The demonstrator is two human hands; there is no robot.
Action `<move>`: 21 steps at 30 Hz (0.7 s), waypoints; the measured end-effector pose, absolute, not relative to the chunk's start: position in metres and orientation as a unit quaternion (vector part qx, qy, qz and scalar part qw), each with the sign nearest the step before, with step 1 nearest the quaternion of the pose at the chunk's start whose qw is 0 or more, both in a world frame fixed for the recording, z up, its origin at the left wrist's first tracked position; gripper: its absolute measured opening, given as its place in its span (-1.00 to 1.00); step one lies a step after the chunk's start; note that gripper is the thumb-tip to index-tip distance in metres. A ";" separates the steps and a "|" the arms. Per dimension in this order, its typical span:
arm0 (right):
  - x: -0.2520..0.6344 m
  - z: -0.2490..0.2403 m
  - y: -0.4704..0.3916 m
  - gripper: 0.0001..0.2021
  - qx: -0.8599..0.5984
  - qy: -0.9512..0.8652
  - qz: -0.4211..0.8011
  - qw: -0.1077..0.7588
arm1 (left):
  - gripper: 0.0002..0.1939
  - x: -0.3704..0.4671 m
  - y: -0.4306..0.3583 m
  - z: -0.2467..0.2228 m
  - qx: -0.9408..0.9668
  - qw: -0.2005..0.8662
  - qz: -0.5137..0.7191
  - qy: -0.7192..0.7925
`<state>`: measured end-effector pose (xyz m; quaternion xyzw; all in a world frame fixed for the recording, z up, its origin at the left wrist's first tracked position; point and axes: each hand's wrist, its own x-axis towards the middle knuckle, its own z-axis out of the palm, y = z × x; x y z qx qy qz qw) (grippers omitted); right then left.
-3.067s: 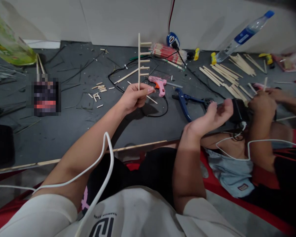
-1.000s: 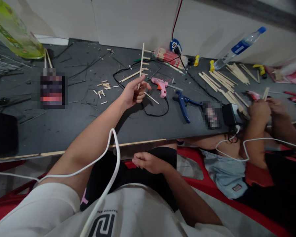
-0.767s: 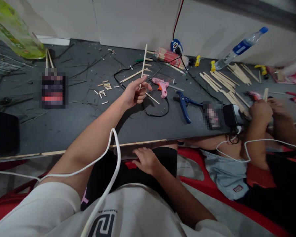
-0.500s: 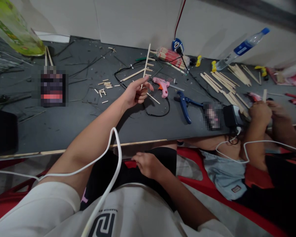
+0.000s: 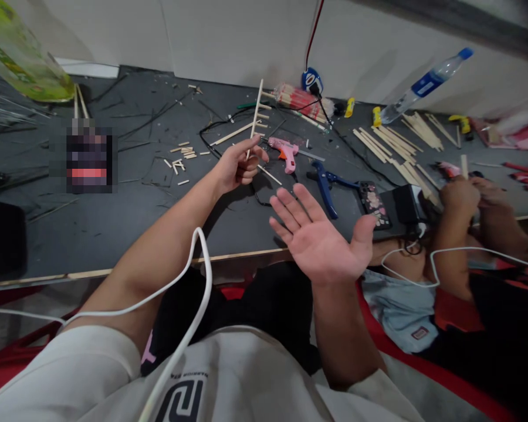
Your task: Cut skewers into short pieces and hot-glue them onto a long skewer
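My left hand [image 5: 241, 167] pinches the lower end of a wooden stick frame [image 5: 256, 114], a long thin stick with several short sticks jutting from its right side. The frame stands tilted above the table. My right hand [image 5: 323, 240] is raised over the table's front edge, palm up with fingers spread, and holds nothing. Just beyond the hands lies a pink glue gun [image 5: 284, 152] with a glue stick in its back. A blue-handled cutter [image 5: 325, 189] rests to its right. Short cut stick pieces [image 5: 185, 152] are scattered left of my left hand.
A red-wrapped bundle of sticks [image 5: 301, 101] lies near the wall. Flat wooden strips [image 5: 391, 146], a phone [image 5: 374, 205], a black power adapter [image 5: 409, 204] and a water bottle [image 5: 422, 88] are to the right. A co-worker's hands [image 5: 460, 196] work there. A white cable [image 5: 205, 252] crosses my left arm.
My right hand has come up from my lap to above the table edge and opened, palm up. My left hand still holds the stick frame; the view has shifted slightly.
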<state>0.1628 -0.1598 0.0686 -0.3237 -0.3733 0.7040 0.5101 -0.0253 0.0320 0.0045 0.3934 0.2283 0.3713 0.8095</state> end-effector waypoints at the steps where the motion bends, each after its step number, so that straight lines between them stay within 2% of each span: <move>1: 0.161 0.068 -0.157 -0.13 -0.330 -0.367 0.703 0.512 | -0.49 -0.026 0.032 0.005 0.389 0.810 0.373 0.231; 11: 0.158 0.050 -0.144 -0.18 -0.327 -0.311 0.712 0.538 | -0.50 -0.025 0.034 0.004 0.384 0.812 0.376 0.228; 17: 0.152 0.050 -0.117 -0.36 -0.224 -0.267 0.766 0.540 | -0.49 -0.024 0.031 0.007 0.358 0.827 0.367 0.232; 21: 0.135 0.058 -0.092 -0.35 -0.137 -0.224 0.811 0.522 | -0.53 -0.024 0.030 0.008 0.320 0.844 0.365 0.228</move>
